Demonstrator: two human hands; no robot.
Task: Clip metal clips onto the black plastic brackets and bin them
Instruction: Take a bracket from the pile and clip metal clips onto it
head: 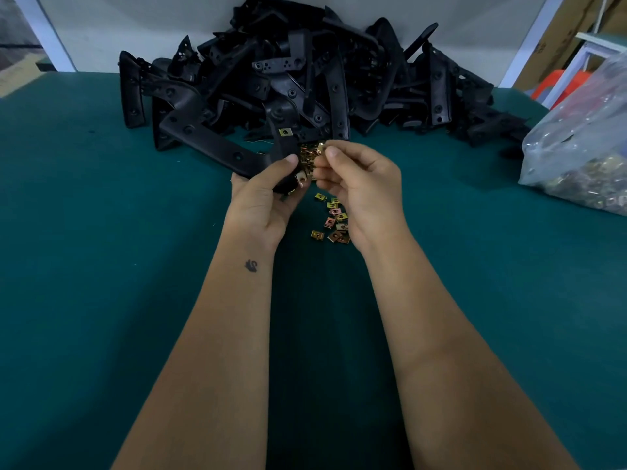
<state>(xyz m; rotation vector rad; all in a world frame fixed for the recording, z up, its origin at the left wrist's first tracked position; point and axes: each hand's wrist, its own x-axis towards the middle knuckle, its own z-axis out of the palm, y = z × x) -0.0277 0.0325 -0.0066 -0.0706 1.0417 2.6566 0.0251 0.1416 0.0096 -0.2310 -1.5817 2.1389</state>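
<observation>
Currently a black bracket (217, 147) is gripped by the left hand (263, 195), thumb on top and fingers curled underneath, so that the long arm of the bracket runs away to the left of the grip. One clip (285, 131) is already seated on the bracket just above the thumb, and another (300, 178) appears to sit on the edge just below it. A loose clip (320, 147) is pinched by the right hand (359, 184) between thumb and forefinger, close beside the left thumb.

For the step to be done well, the open mouth of the pinched clip should be turned toward the bracket edge and lined up with a bare hole before any push is made. The bracket is best kept steady by the left hand, with the thumb braced close to the target spot. A straight slide is judged better than a tilted one, since a tilted clip may jam or spring out of the pinch.

More clips (334, 220) lie scattered on the green table (101, 232) below both hands. Beyond the grip a pile of brackets (305, 72) waits, and a plastic bag (583, 147) sits well off to the right.
</observation>
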